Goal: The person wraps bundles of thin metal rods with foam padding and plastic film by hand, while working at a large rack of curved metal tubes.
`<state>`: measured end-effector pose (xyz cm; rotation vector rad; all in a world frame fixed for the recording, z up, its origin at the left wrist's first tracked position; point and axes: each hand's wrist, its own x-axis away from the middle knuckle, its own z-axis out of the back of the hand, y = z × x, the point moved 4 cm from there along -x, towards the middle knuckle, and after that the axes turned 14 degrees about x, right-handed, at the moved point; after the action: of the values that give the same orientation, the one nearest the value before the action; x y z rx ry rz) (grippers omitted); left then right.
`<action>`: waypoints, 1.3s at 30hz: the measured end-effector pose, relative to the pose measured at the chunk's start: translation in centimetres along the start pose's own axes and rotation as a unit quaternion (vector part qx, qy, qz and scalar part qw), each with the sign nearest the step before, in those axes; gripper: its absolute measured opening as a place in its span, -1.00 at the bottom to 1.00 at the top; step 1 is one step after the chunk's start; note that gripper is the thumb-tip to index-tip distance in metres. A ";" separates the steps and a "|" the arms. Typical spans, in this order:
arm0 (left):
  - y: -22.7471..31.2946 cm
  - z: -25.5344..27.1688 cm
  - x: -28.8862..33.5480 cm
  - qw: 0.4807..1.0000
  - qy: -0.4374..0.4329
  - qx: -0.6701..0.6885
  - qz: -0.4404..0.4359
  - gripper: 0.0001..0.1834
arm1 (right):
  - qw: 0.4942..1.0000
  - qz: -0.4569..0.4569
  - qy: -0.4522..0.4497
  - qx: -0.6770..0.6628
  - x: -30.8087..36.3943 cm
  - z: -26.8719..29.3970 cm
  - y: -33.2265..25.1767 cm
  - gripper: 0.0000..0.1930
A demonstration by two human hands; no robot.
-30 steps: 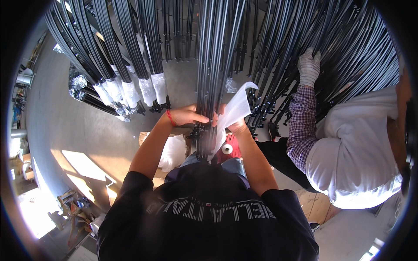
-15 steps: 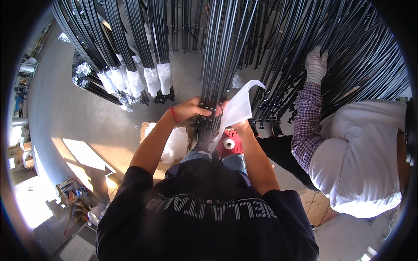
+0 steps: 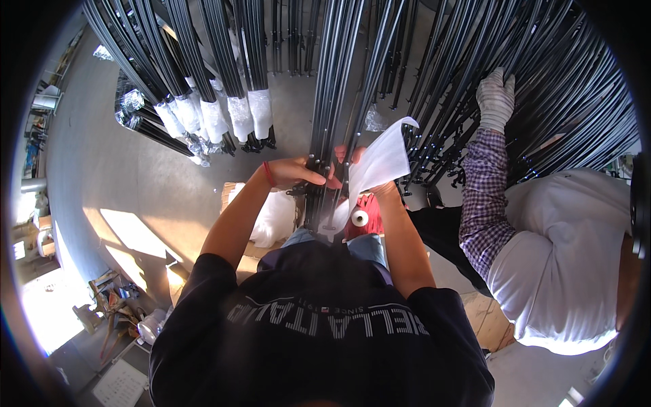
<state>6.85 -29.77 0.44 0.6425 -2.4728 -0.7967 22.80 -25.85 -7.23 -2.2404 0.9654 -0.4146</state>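
Note:
A bundle of long, thin black rods (image 3: 329,88) runs down the middle toward my lap, with small bright fittings near the lower ends. My left hand (image 3: 300,173), a red band on its wrist, is wrapped round the left part of the bundle, thumb across the front. My right hand (image 3: 384,192) is at the bundle's right side, its fingertips showing between rods. A white, soft sheet (image 3: 383,159) is held in it, covering much of the hand, with one corner curling up and the lower end hanging beside the rods.
To the left stand several black rod bundles with white-wrapped ends (image 3: 237,117). Many loose rods (image 3: 569,102) fill the right, where a co-worker's gloved hand (image 3: 496,100) touches them. Below my hands are a white roll (image 3: 359,218), red cloth (image 3: 371,206) and a box with white material (image 3: 272,220).
The bundle has parted, with a gap now between the left rods and those at my right hand. The white sheet has spread wider and its top corner has shifted slightly right.

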 end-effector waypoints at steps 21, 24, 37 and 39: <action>-2.2 1.6 -2.9 0.989 -0.007 0.122 -0.078 -0.39 | 0.986 -0.020 0.145 0.081 4.5 2.0 0.9 -0.70; -2.1 1.8 -3.0 0.991 -0.036 0.081 -0.100 -0.39 | 0.988 -0.005 0.143 0.060 4.5 2.1 0.5 -0.73; -5.9 3.8 0.1 0.858 0.382 -0.123 -0.321 -0.71 | 0.973 -0.097 -0.106 0.183 -0.2 2.1 -0.1 -0.66; -5.8 4.0 1.0 0.868 0.375 -0.076 -0.317 -0.79 | 0.941 -0.014 -0.122 0.314 -1.0 2.2 0.1 -0.61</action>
<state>5.55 -32.80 -5.83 1.4228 -1.4695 -0.7505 23.19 -24.20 -8.93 -1.6712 0.5647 -0.3806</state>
